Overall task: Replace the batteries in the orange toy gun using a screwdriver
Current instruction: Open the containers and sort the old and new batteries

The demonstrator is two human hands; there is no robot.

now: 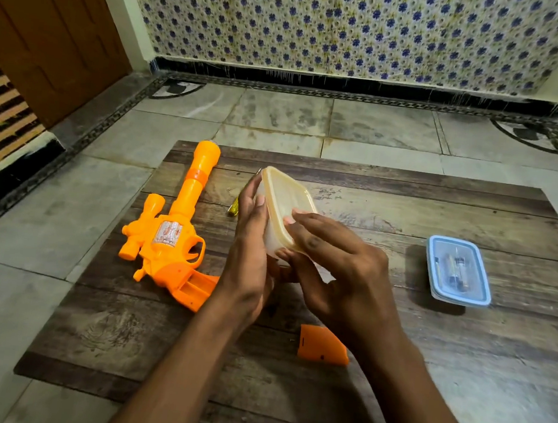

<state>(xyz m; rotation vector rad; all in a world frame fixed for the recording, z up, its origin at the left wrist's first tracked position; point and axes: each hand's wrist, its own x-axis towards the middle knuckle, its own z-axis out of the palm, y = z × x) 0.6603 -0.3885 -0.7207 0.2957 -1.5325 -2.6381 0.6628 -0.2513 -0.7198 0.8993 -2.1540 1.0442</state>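
Grey stone floor tiles (281,115) run back to a wall covered in a blue-flower pattern (359,26), with a brown wooden door (45,31) at the far left. On the floor sits a low dark wooden counter (462,351) that carries everything else.

At the counter's left edge lies the orange toy gun (172,231) on its side, barrel pointing away from the person, grip toward the near side. Its battery compartment (195,287) in the grip stands open. Just beyond the left hand, a yellowish tool tip (234,209) pokes out; most of it is hidden, so what it is cannot be told.

In the middle, both hands hold a cream-lidded plastic container (285,205) lifted and tilted above the counter. The left hand (250,242) cups its left side, fingers extended along the wall. The right hand (337,265) wraps the near right corner, fingers curled over the lid's rim and thumb below.

Below the hands, the orange battery cover (322,346) lies loose on the counter, apart from the gun, with a tiny screw (290,340) just to its left.

Well to the right rests a closed blue-rimmed clear container (459,270), with batteries (455,271) visible through the lid.
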